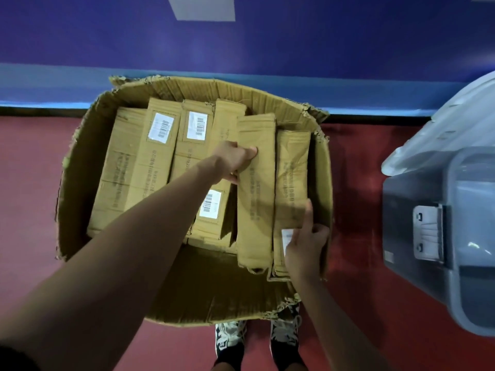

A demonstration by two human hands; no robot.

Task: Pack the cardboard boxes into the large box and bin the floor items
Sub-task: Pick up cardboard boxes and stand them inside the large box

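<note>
The large box [80, 167] was set on the red floor [26, 183], with long cardboard boxes [158, 156] packed side by side inside it and a grey bin [417, 199] near on its right. One raised box [257, 199], lying higher than its neighbours, was gripped at its left edge by the left hand [235, 159], thumb pressed on top and fingers curled beneath. The rightmost box [292, 167] was held at its near end by the right hand [305, 245], thumb stretched along it, fingers curled.
</note>
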